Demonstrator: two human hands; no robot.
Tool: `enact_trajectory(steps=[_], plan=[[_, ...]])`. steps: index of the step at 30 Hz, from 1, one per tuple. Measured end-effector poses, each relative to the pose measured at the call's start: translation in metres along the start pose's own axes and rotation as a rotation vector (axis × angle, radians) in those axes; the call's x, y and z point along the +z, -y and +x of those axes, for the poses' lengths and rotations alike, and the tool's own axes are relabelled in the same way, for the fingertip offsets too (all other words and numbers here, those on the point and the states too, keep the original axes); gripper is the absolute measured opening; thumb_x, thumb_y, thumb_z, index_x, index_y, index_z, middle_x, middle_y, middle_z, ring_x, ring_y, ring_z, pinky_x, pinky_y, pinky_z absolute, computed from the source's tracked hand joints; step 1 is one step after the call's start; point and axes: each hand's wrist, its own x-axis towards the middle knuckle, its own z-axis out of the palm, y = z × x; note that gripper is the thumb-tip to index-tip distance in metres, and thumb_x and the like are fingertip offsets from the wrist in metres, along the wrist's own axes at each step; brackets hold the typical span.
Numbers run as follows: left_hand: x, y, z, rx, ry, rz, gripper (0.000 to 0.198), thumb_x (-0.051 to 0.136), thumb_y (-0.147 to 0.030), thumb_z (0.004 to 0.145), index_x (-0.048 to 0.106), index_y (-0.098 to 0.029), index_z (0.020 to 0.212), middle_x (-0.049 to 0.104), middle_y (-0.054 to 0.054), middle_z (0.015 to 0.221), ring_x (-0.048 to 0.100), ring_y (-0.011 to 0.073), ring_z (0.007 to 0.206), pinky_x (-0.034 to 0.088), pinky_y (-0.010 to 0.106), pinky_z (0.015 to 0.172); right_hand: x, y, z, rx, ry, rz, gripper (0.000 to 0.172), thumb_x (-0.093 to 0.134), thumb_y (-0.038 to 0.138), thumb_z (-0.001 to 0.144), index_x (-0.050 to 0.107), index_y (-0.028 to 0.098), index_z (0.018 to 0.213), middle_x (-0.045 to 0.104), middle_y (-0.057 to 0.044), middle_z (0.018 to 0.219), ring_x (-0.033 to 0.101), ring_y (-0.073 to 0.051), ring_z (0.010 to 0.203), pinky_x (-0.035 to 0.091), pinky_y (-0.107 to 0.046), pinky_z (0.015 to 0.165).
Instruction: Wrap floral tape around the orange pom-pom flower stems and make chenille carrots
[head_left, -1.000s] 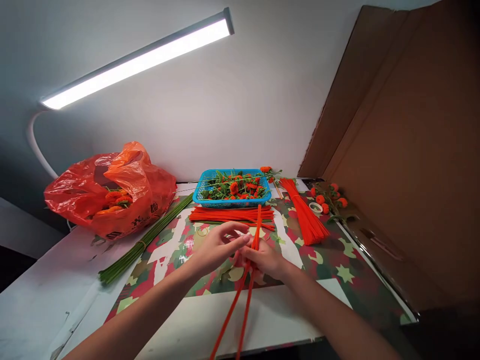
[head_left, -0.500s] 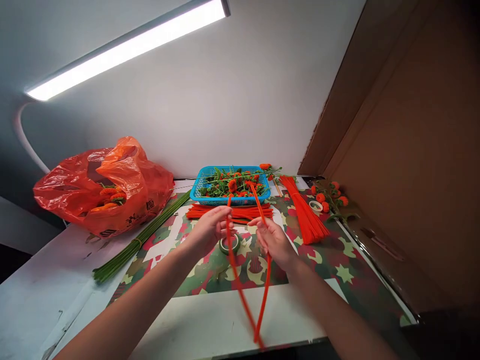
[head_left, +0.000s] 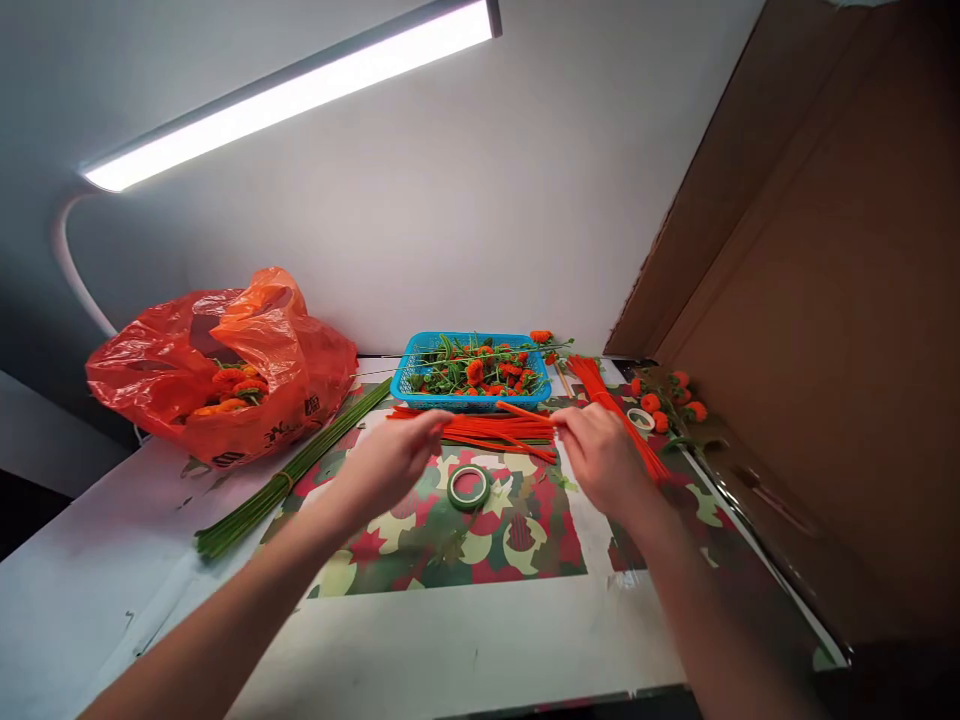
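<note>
My right hand (head_left: 606, 458) is closed in a pinch on an orange pipe cleaner (head_left: 523, 411), whose free end points left, just in front of the blue basket. Across from it, my left hand (head_left: 397, 462) has its fingers pressed together; what they hold, if anything, is hidden. Between the hands lies a row of orange pipe cleaners (head_left: 487, 430), partly covered by my left fingers. A roll of green tape (head_left: 468, 488) rests flat on the patterned mat in front of them.
The blue basket (head_left: 471, 402) holds orange pipe-cleaner flowers with green stems. At left are a red plastic bag (head_left: 315, 350) with flowers and a green pipe-cleaner bundle (head_left: 262, 510). Rightward lie an orange bundle (head_left: 589, 375), a white-cored roll (head_left: 640, 419) and more flowers (head_left: 696, 411). A lamp (head_left: 300, 95) hangs above.
My hands have moved apart and turned inward. The long orange pipe cleaners that hung below them no longer hang there; one now sticks out leftward from my right fingers. The view has shifted slightly.
</note>
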Motion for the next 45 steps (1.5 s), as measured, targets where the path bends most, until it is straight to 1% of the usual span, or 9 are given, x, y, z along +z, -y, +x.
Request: enact_trajectory(steps=[3, 6, 11, 14, 17, 25, 32, 41, 45], plan=[[0.039, 0.0, -0.015, -0.094, 0.144, -0.291, 0.031, 0.038, -0.036, 0.091, 0.056, -0.022, 0.111, 0.072, 0.003, 0.083, 0.057, 0.0133, 0.049, 0.043, 0.025, 0.055, 0.026, 0.019, -0.008, 0.008, 0.114, 0.126, 0.028, 0.043, 0.029, 0.095, 0.06, 0.018, 0.077, 0.059, -0.002, 0.067, 0.05, -0.016, 0.066, 0.032, -0.027, 0.067], [0.057, 0.001, -0.025, -0.191, 0.211, -0.65, 0.024, 0.042, -0.039, 0.089, 0.054, -0.021, 0.099, 0.071, 0.004, 0.089, 0.059, 0.0123, 0.048, 0.045, 0.024, 0.049, 0.051, 0.03, -0.021, 0.021, 0.223, 0.28, 0.03, 0.045, 0.033, 0.095, 0.06, 0.02, 0.072, 0.058, 0.0, 0.06, 0.049, -0.015, 0.058, 0.033, -0.027, 0.065], [0.058, 0.006, -0.027, -0.335, 0.077, -0.92, 0.02, 0.061, -0.037, 0.077, 0.058, -0.018, 0.084, 0.059, -0.003, 0.062, 0.051, 0.0097, 0.046, 0.04, 0.02, 0.044, 0.068, 0.03, -0.033, 0.096, 0.288, 0.535, 0.023, 0.042, 0.024, 0.094, 0.064, 0.024, 0.102, 0.068, -0.004, 0.079, 0.059, -0.017, 0.068, 0.038, -0.027, 0.064], [0.058, 0.008, -0.027, -0.38, 0.047, -0.979, 0.026, 0.067, -0.039, 0.074, 0.061, -0.018, 0.088, 0.057, -0.004, 0.06, 0.042, 0.0063, 0.04, 0.032, 0.018, 0.038, 0.069, 0.03, -0.035, 0.197, 0.273, 0.704, 0.02, 0.044, 0.024, 0.092, 0.063, 0.023, 0.098, 0.067, -0.003, 0.08, 0.06, -0.016, 0.067, 0.04, -0.027, 0.062], [0.061, 0.007, -0.028, -0.378, 0.066, -1.017, 0.034, 0.07, -0.041, 0.073, 0.064, -0.019, 0.098, 0.062, -0.002, 0.071, 0.045, 0.0065, 0.045, 0.035, 0.018, 0.041, 0.07, 0.034, -0.036, 0.273, 0.267, 0.778, 0.015, 0.046, 0.023, 0.089, 0.061, 0.022, 0.094, 0.062, -0.001, 0.075, 0.056, -0.014, 0.06, 0.04, -0.025, 0.058], [0.065, 0.004, -0.033, -0.333, 0.074, -0.96, 0.026, 0.071, -0.041, 0.074, 0.068, -0.018, 0.086, 0.064, 0.0, 0.073, 0.053, 0.0096, 0.056, 0.04, 0.018, 0.047, 0.069, 0.039, -0.038, 0.239, 0.334, 0.725, 0.018, 0.044, 0.022, 0.09, 0.06, 0.022, 0.098, 0.047, 0.004, 0.055, 0.048, -0.012, 0.051, 0.034, -0.024, 0.053], [0.063, -0.002, -0.033, -0.31, 0.019, -0.933, 0.023, 0.071, -0.041, 0.074, 0.069, -0.018, 0.077, 0.059, -0.001, 0.063, 0.048, 0.0089, 0.051, 0.039, 0.019, 0.045, 0.066, 0.043, -0.034, 0.237, 0.371, 0.83, 0.016, 0.048, 0.024, 0.088, 0.063, 0.021, 0.094, 0.057, 0.002, 0.066, 0.047, -0.011, 0.054, 0.035, -0.024, 0.054], [0.07, -0.006, -0.038, -0.271, 0.05, -1.007, 0.017, 0.071, -0.036, 0.075, 0.069, -0.019, 0.079, 0.065, 0.001, 0.07, 0.055, 0.01, 0.05, 0.041, 0.02, 0.045, 0.071, 0.052, -0.035, 0.415, 0.315, 1.063, 0.022, 0.058, 0.039, 0.085, 0.065, 0.018, 0.078, 0.062, -0.002, 0.069, 0.054, -0.012, 0.056, 0.037, -0.022, 0.048], [0.073, -0.003, -0.039, -0.224, 0.046, -0.963, 0.017, 0.069, -0.036, 0.078, 0.068, -0.019, 0.079, 0.065, 0.001, 0.069, 0.057, 0.0116, 0.055, 0.043, 0.021, 0.05, 0.072, 0.05, -0.034, 0.497, 0.42, 1.22, 0.029, 0.06, 0.047, 0.082, 0.062, 0.017, 0.079, 0.06, -0.001, 0.066, 0.049, -0.01, 0.052, 0.033, -0.021, 0.044]])
